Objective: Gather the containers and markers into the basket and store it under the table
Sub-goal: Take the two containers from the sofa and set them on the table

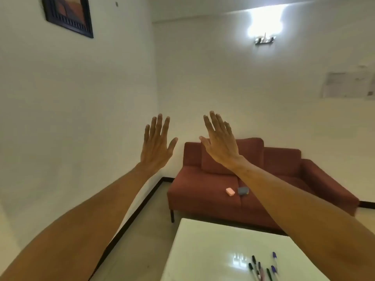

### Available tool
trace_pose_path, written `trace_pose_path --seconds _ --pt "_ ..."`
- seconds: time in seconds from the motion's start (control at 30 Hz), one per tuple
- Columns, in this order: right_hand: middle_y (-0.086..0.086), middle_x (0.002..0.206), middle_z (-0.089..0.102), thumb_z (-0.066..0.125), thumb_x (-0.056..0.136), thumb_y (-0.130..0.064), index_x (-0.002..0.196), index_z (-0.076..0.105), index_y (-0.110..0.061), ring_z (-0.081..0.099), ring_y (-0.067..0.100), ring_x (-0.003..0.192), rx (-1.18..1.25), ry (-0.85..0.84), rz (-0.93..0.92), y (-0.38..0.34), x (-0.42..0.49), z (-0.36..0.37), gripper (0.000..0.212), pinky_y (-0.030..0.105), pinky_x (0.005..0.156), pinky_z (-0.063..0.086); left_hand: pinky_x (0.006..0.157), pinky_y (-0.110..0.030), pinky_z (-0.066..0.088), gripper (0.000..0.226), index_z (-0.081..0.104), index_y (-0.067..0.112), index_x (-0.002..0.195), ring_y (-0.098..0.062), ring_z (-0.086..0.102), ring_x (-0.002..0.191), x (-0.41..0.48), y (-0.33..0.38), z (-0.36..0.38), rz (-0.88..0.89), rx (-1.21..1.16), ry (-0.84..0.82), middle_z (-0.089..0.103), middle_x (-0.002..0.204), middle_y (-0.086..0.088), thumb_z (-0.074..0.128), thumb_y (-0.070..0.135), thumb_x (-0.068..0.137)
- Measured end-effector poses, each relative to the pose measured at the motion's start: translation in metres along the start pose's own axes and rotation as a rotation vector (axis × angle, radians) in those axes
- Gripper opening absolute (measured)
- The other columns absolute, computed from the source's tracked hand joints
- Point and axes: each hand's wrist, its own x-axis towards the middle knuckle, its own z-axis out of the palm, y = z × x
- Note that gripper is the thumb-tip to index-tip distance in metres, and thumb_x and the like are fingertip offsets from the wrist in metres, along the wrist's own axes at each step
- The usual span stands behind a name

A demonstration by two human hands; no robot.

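Note:
Both arms are stretched out in front of me, raised well above the table. My left hand [157, 142] is open, fingers spread, holding nothing. My right hand [220, 139] is open too, palm facing away, empty. Several markers [262, 267] with black and blue caps lie on the glossy white table [207, 248] at the bottom right, far below my hands. A small pink container [230, 191] and a small grey container [243, 190] rest on the seat of the red sofa [194, 191]. No basket is in view.
The red sofa stands against the far wall behind the table. A white wall with a dark skirting runs along the left, with tiled floor [142, 230] between it and the table. A framed picture [69, 15] hangs upper left; a wall lamp [264, 39] glows above.

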Motion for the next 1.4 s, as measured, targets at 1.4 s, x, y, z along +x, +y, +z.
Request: trace_pose_path --seconds 1.4 --pt "0.005 0.167 0.017 0.04 0.104 -0.048 0.157 0.024 -0.02 0.01 0.021 0.156 0.18 -0.2 0.615 -0.032 0.186 0.704 0.062 0.043 0.125 0.016 0.125 -0.048 0.012 0.072 0.014 0.015 0.158 -0.023 0.007 0.155 0.153 -0.409 0.612 -0.108 -0.446 -0.446 0.009 0.167 -0.009 0.048 0.043 0.1"
